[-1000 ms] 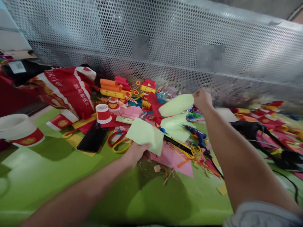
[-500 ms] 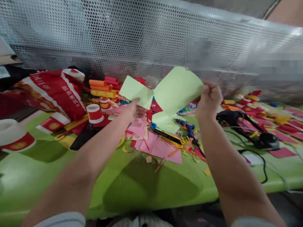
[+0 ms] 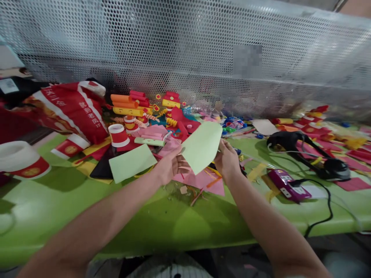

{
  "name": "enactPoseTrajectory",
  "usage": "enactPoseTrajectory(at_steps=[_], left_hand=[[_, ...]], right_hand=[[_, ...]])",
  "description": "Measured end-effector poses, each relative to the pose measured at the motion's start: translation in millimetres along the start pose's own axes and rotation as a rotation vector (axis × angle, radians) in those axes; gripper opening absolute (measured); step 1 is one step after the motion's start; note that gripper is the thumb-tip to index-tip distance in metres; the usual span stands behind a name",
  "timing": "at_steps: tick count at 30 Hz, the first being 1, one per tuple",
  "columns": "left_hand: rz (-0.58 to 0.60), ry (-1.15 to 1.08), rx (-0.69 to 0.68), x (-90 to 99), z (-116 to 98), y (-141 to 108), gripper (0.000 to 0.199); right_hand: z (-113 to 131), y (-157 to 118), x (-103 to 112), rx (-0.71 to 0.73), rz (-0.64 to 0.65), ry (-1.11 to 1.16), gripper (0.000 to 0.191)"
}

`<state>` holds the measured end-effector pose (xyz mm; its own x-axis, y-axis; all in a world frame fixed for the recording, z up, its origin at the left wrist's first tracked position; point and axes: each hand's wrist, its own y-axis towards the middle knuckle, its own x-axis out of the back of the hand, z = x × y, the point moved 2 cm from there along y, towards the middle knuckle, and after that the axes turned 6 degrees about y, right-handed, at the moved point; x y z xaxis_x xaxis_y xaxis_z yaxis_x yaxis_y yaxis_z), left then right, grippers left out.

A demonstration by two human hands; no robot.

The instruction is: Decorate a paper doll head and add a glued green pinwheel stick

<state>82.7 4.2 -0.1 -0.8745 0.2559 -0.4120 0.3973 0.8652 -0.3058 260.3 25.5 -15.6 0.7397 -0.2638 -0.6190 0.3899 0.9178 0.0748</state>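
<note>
Between my hands is a light green paper sheet [image 3: 203,146], slightly curved, above the cluttered middle of the table. My left hand [image 3: 171,166] holds its left edge with the fingers closed on it. The right edge is gripped by my right hand [image 3: 227,158]. A smaller light green paper piece [image 3: 132,163] lies to the left of my left hand, over a black flat object [image 3: 102,164]. Under the held sheet are pink paper sheets [image 3: 214,186] with scraps on them.
Paper cups [image 3: 118,136] and a red bag [image 3: 78,110] stand at the left. Red and yellow paper figures [image 3: 171,101] are at the back. A black headset-like device [image 3: 285,141] and a purple power strip [image 3: 286,185] with cables sit at the right. Perforated metal [image 3: 174,46] rises behind.
Both hands have come lower and closer together with the green sheet. The smaller green piece, earlier at my left hand, now lies to the left. The power strip has come into sight.
</note>
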Motion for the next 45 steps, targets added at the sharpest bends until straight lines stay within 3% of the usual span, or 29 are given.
enactPoseTrajectory(at_steps=[5, 9, 13, 16, 21, 24, 29, 36, 39, 41, 43, 45], left_hand=[[-0.172, 0.003, -0.139, 8.6, 0.3, -5.2, 0.026], [-0.194, 0.158, -0.309, 25.8, -4.1, -6.8, 0.034], [-0.237, 0.311, -0.387, 40.4, -11.5, -11.1, 0.043], [-0.205, 0.397, -0.37, 43.2, -14.1, -13.7, 0.047], [-0.136, 0.507, -0.202, 42.6, -8.5, -14.2, 0.053], [-0.094, 0.548, -0.182, 41.9, -6.7, -13.0, 0.051], [-0.104, 0.601, -0.201, 41.8, -8.7, -11.2, 0.054], [0.024, 0.601, -0.199, 36.6, -6.7, -13.0, 0.061], [-0.076, 0.668, -0.285, 41.4, -11.8, -11.3, 0.062], [-0.235, 0.9, -0.345, 45.5, -18.0, -11.3, 0.053], [-0.379, 1.27, -0.369, 47.0, -23.6, -12.6, 0.041], [-0.435, 1.632, -0.334, 46.6, -26.3, -14.1, 0.037]], right_hand=[[-11.1, -13.9, 2.0, -0.038, 0.136, -0.115, 0.024], [-17.0, -16.7, 0.5, -0.178, 0.207, -0.135, 0.026], [-15.3, -15.2, 1.6, -0.311, 0.223, -0.088, 0.029], [-13.9, -15.3, 2.7, -0.377, 0.256, -0.106, 0.029], [-21.6, -21.4, 2.4, -0.506, 0.336, -0.139, 0.029], [-26.6, -25.6, -0.2, -0.491, 0.375, -0.135, 0.029], [-26.5, -26.9, -3.2, -0.361, 0.279, -0.093, 0.031], [-22.6, -22.7, -1.5, -0.335, 0.212, -0.001, 0.027], [-17.1, -10.8, 5.9, -0.225, 0.082, 0.035, 0.023], [-11.6, 0.4, 13.4, -0.139, -0.043, 0.067, 0.019], [-6.3, 11.0, 20.5, -0.065, -0.128, 0.095, 0.015], [-3.1, 18.7, 25.6, -0.034, -0.169, 0.103, 0.011]])
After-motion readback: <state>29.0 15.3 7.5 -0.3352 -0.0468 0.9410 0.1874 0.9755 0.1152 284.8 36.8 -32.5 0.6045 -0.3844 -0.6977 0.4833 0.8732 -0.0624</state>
